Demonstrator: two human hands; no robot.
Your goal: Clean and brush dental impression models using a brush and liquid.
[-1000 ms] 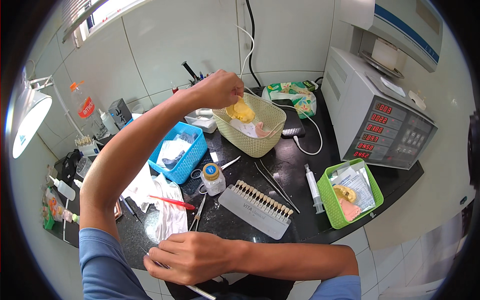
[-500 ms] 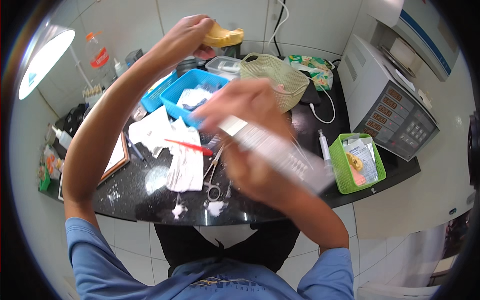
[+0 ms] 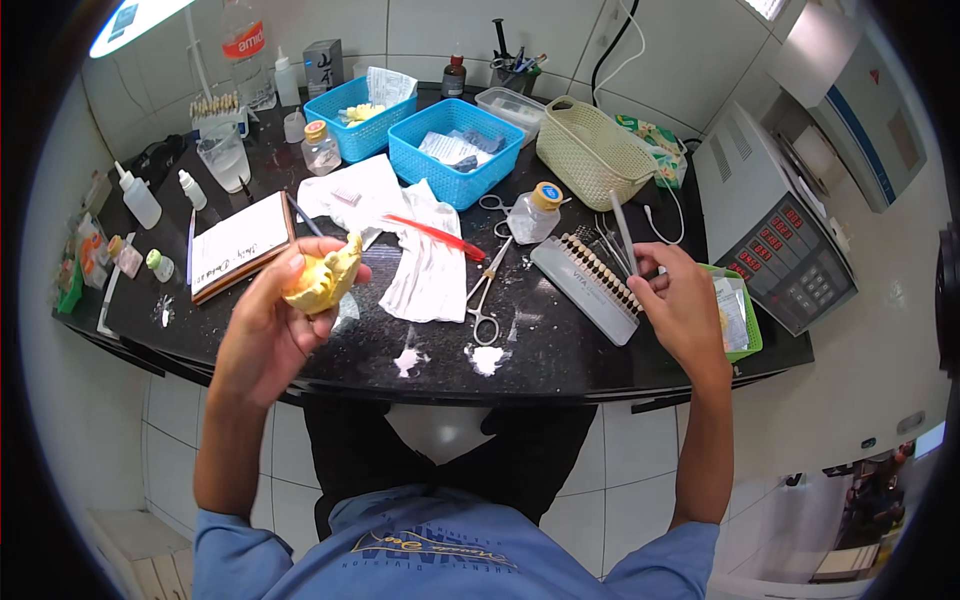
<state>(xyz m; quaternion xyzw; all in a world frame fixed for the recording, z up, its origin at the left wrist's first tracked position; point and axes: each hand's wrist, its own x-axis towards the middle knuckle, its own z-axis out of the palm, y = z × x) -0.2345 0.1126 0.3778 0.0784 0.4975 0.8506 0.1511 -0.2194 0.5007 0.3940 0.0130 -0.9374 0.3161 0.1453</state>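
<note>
Plainly, both forearms are reaching up from the lower edge of the view, elbows bending outward and wrists angling over the dark tabletop (image 3: 565,358). The left hand (image 3: 272,318) is turning its palm inward and upward, its thumb pressing along the near side of a yellow dental cast (image 3: 325,280) while the fingers are curling under and around it. It is clamping the cast firmly, and the cast is hanging above the front left part of the tabletop, in front of the right edge of an open notebook (image 3: 238,245).

The right hand (image 3: 682,298) is showing its back, the wrist bending slightly inward, with thumb and fingers closing together on a slim pale tool (image 3: 622,230). That tool is pointing up and away, toward the back edge of the tabletop. Just beside the fingertips, a grey shade guide (image 3: 583,292) with a row of tooth-shaped tabs is lying aslant, and a green basket (image 3: 746,352) is standing partly behind the hand, by the right end of the tabletop.

Between the two hands, a white cloth (image 3: 425,285) is lying crumpled, a red tool (image 3: 440,240) is resting across it, and scissor-handled forceps (image 3: 486,290) are pointing their ring handles toward the front edge, near a small heap of white powder (image 3: 486,360).
</note>
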